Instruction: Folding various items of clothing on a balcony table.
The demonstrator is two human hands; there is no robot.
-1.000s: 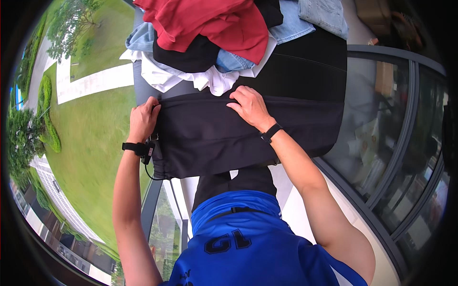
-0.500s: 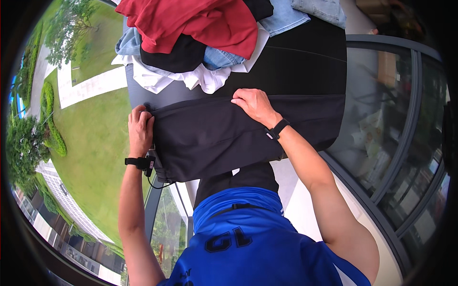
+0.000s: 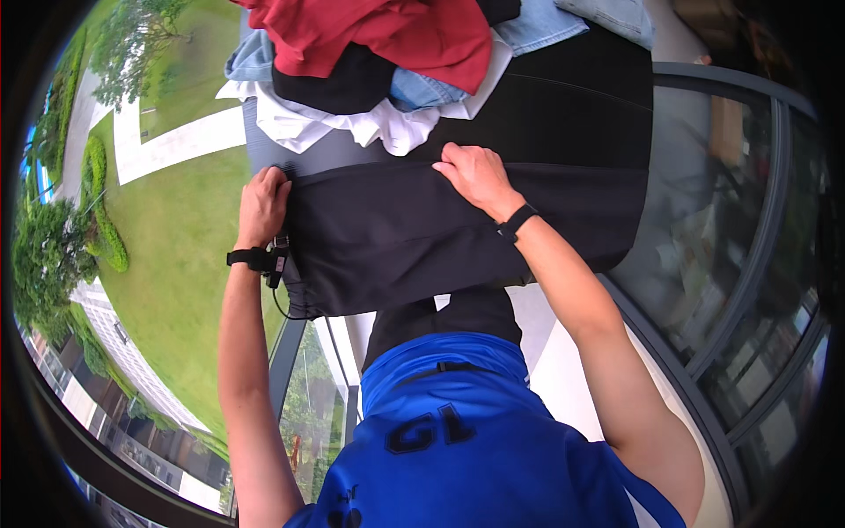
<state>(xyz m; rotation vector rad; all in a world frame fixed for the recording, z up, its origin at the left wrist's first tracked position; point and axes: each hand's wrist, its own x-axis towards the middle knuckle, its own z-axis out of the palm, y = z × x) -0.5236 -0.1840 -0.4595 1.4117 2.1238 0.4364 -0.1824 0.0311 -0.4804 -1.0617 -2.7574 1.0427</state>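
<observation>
Black trousers (image 3: 387, 233) lie spread lengthwise across the near part of a dark table, with a gathered elastic edge at their left end. My left hand (image 3: 264, 207) is closed at their far left corner, its fingertips curled in at the cloth. Farther right, my right hand (image 3: 480, 180) rests on the far edge, thumb and fingers pinched together on the fabric. The right stretch of the trousers runs on under my right wrist. Both wrists wear black bands.
Beyond the trousers a heap of clothes holds a red garment (image 3: 378, 35), a white one (image 3: 299, 123), black cloth (image 3: 339, 81) and denim (image 3: 431, 91). More light denim (image 3: 541, 26) lies at the far right. Windows stand left and right of the black table (image 3: 581, 106).
The view has shifted a little, so the table and clothes sit slightly higher and farther right. Both hands keep their places on the trousers' far edge.
</observation>
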